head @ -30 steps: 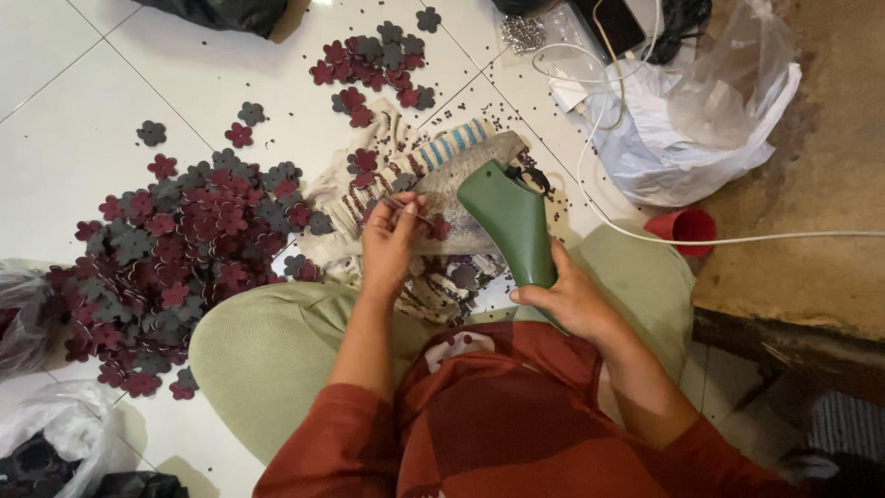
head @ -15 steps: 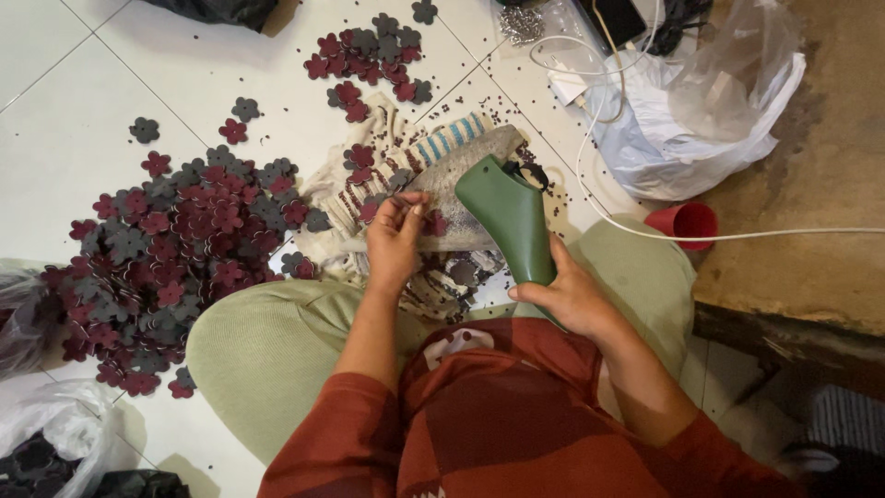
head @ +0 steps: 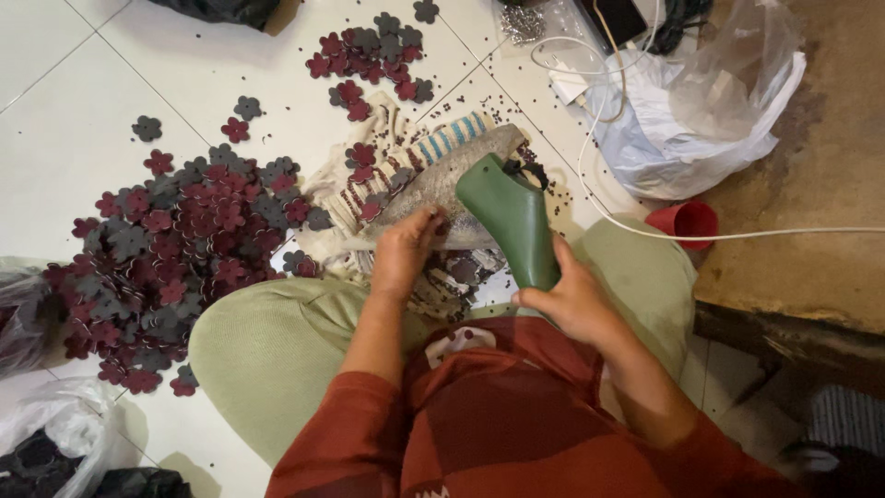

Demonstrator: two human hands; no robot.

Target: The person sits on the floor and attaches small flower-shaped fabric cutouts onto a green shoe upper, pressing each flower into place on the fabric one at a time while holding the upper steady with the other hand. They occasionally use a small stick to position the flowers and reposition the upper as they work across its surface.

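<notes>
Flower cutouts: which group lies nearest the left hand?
The few maroon and grey flower cutouts on the striped cloth, just beyond the left hand; the big pile lies farther left.

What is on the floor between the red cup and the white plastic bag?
In the head view, a white cable runs across the tile between the red cup and the white plastic bag.

Left hand [head: 403, 254] fingertips hidden (behind the grey piece [head: 442, 184])
</notes>
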